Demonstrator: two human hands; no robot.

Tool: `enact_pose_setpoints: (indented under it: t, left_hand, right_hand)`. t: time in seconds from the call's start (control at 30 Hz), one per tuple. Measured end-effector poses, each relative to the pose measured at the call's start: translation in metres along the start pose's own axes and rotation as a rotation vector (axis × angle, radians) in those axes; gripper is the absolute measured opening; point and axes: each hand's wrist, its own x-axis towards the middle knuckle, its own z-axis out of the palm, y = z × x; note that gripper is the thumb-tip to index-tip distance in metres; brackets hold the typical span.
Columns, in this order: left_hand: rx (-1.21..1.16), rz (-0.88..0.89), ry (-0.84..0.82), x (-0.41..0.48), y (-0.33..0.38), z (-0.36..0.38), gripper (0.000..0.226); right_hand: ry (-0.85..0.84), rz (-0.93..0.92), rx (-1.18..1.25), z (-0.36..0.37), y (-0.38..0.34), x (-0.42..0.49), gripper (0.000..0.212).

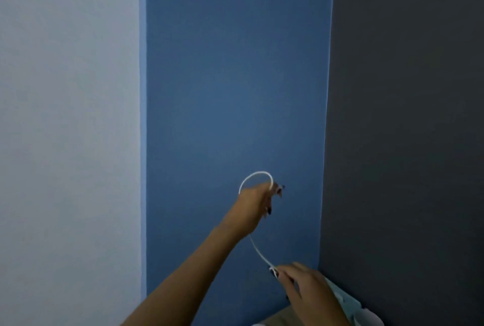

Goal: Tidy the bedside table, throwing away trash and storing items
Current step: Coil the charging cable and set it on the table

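- The left hand (255, 207) is raised in front of the blue wall (230, 76), its arm reaching up from the near bottom edge.
- Its grip is closed on a thin white cable (255, 174), which arcs in a small loop above the fingers.
- From under that hand the cable runs down and to the right, apart from the wall, to the right hand (306, 286).
- The right hand sits lower and nearer, at the bottom right; its fingertips are pinched together on the cable's lower end.
- The stretch of cable between the two hands looks nearly taut and slightly blurred.
- A pale wall (68, 116) fills the left, a dark grey wall (406, 116) the right.
- Just beside and under the right hand lies something pale teal and white (351, 304); what it is cannot be told.
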Motion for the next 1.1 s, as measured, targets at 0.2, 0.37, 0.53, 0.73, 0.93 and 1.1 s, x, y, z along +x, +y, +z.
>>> enact_pose_setpoints:
  t: [0.2, 0.37, 0.53, 0.73, 0.93, 1.1]
  left_hand:
    - [0.322, -0.043, -0.315, -0.041, -0.019, -0.001, 0.033]
    - [-0.28, -0.271, -0.444, -0.068, 0.026, -0.002, 0.056]
    - [-0.943, -0.218, -0.466, -0.055, 0.082, 0.005, 0.051]
    - [-1.176, -0.167, -0.106, 0.03, 0.098, -0.009, 0.031]
    - [-0.51, -0.118, -0.016, 0.05, 0.039, -0.05, 0.032]
    - [0.056, -0.069, -0.247, 0.011, 0.025, -0.071, 0.037]
  right_hand:
    - [0.327, -0.079, -0.09, -0.087, 0.006, 0.025, 0.016]
    - [0.548, -0.065, -0.009, -0.132, 0.015, 0.049, 0.017]
    - [0.624, 0.067, 0.215, -0.097, -0.005, 0.065, 0.02]
    - [0.246, 0.083, 0.063, -0.025, -0.048, 0.054, 0.028]
    - [0.164, -0.031, 0.073, -0.046, -0.054, 0.052, 0.027]
    - [0.112, -0.067, 0.055, -0.099, -0.051, 0.061, 0.026]
